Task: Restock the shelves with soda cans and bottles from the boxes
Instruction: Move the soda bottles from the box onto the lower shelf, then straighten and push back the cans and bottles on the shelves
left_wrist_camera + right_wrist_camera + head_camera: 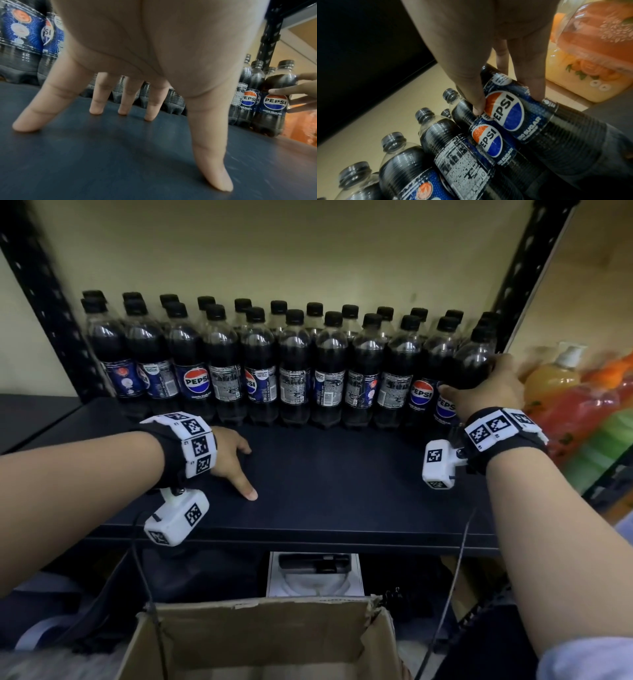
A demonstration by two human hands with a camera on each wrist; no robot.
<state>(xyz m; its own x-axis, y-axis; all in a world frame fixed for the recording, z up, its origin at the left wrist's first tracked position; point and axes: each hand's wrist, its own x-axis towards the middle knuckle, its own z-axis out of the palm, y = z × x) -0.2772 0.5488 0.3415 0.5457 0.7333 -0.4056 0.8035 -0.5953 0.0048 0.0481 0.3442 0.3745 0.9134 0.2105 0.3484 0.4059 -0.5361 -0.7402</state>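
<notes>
Two hands, right hand gripping end Pepsi bottle, left hand splayed on shelf

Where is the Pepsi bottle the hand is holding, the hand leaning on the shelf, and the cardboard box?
Pepsi bottle [505, 112]: right wrist view, on its round logo.
left hand [229, 458]: head view, on the back of the hand.
cardboard box [260, 635]: head view, on its inner back wall.
</notes>
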